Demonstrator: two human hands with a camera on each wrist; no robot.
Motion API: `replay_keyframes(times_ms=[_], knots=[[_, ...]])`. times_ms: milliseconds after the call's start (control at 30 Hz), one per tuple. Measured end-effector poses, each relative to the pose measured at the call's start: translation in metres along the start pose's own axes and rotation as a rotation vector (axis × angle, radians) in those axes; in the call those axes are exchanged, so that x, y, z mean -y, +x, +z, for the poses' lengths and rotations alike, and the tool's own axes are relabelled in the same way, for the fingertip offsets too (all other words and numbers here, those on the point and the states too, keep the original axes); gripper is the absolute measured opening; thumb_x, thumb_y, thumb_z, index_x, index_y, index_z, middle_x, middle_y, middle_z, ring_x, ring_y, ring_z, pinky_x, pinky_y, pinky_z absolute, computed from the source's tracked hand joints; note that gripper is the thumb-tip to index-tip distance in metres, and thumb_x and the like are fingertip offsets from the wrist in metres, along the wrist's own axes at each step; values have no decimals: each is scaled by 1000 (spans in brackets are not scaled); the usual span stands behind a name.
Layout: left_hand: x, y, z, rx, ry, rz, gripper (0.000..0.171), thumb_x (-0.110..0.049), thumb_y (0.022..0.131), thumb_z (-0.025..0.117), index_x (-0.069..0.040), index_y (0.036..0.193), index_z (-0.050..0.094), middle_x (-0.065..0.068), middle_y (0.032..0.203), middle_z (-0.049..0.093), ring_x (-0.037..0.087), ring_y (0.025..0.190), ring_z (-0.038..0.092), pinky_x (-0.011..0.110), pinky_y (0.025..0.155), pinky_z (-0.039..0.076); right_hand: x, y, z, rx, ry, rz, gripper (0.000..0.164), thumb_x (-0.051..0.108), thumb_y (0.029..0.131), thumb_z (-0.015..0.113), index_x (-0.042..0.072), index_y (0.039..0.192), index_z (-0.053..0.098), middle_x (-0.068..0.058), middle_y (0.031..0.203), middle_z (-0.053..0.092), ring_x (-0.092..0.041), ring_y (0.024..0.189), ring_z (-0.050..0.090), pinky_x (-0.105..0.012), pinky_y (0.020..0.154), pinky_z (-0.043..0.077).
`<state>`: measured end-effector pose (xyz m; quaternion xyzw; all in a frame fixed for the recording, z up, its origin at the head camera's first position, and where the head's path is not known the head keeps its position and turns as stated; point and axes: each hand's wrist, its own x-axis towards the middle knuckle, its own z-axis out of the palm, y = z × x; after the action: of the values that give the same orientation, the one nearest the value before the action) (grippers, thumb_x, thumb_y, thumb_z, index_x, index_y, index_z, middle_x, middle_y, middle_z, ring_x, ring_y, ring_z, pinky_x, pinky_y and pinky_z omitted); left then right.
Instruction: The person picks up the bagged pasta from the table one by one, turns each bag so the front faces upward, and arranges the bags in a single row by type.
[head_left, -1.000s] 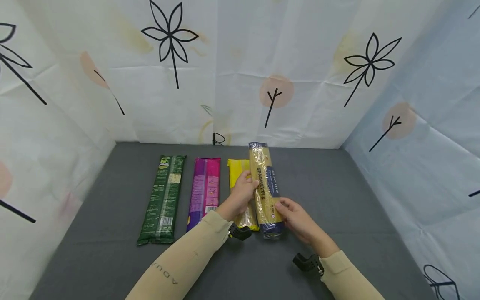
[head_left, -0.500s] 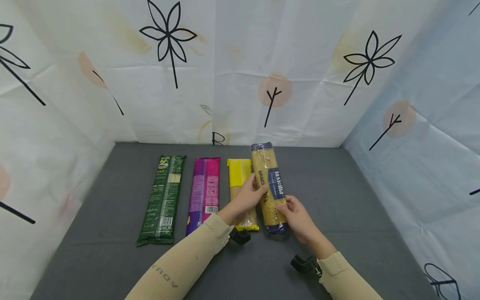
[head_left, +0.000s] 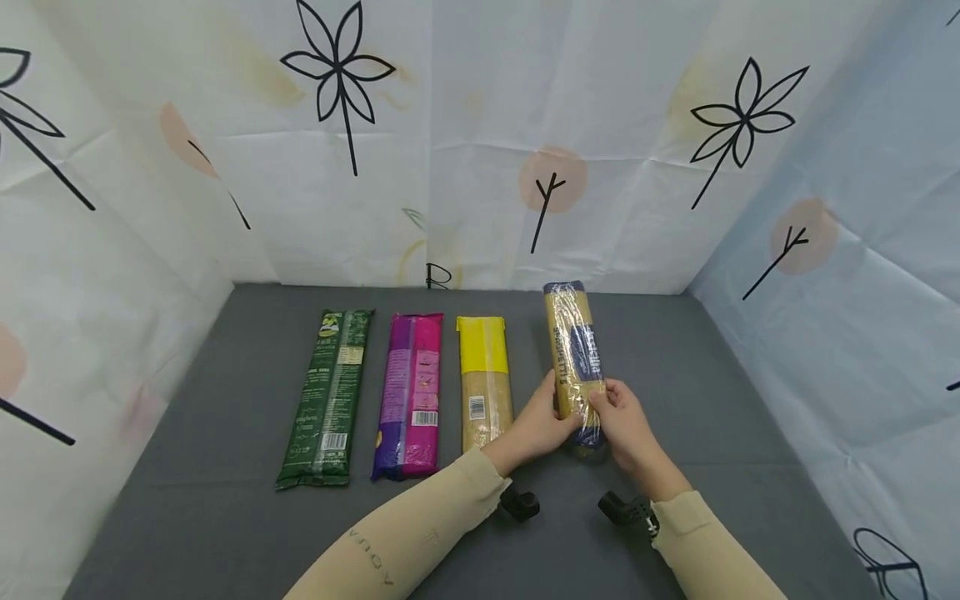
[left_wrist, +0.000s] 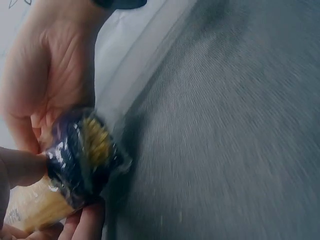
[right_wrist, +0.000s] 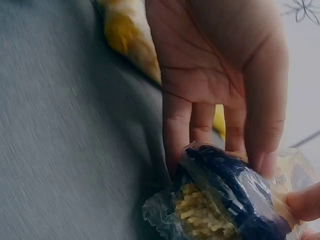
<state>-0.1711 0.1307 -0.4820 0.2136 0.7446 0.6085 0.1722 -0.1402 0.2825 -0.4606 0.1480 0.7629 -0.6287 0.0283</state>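
Observation:
A clear-wrapped packet of spaghetti (head_left: 576,333) with dark blue bands and a blue label is held by both hands right of the other packets. My left hand (head_left: 536,429) grips its lower left side, thumb on top. The right hand (head_left: 626,425) holds the lower right side, thumb on the front. In the left wrist view the packet's blue end (left_wrist: 75,155) shows cut spaghetti tips through crinkled film. The right wrist view shows that same end (right_wrist: 240,190) between the fingers of both hands. Nearest on the left lies a yellow spaghetti packet (head_left: 483,358), partly covered by the left wrist.
A pink and purple packet (head_left: 408,392) and a dark green packet (head_left: 324,400) lie in a row to the left on the grey cloth (head_left: 225,517). White patterned curtains (head_left: 480,167) enclose the table at the back and sides. Each wrist wears a black camera mount.
Both hands have carried the spaghetti packet to the right, away from the yellow one, which now shows more. The left hand has slid down toward the packet's near end.

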Motion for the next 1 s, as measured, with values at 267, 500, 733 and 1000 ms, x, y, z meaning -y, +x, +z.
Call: replay_keyframes(times_ms=[267,500,733,1000], knots=[[3,10,23,17,23,-82,83,-12,85,75,-9,151,26,11,130,47,12,99,60,22,74,51,5,26,-22,-18,-16,64,45,17,105,38,-7,142,27,-25,138,40,-29,117,47,-29,87,47],[2,13,29,68,-47,-131,80,-11,86,74,-10,151,29,10,130,49,13,104,59,22,78,51,3,45,-34,-20,-56,121,46,19,106,38,-4,145,27,-23,139,41,-25,110,51,-26,81,48],[-1,10,25,118,-99,-227,79,-11,87,73,-10,151,29,10,125,53,16,106,61,26,82,52,-1,51,-32,-14,-142,138,46,19,105,38,-6,143,30,-25,132,45,-24,100,56,-29,73,51],[-1,8,22,117,-53,-240,73,-15,88,72,-11,150,33,9,136,50,17,117,55,28,86,50,-5,48,-31,-89,-362,56,50,24,102,46,-7,141,36,-29,128,49,-30,99,58,-34,72,52]])
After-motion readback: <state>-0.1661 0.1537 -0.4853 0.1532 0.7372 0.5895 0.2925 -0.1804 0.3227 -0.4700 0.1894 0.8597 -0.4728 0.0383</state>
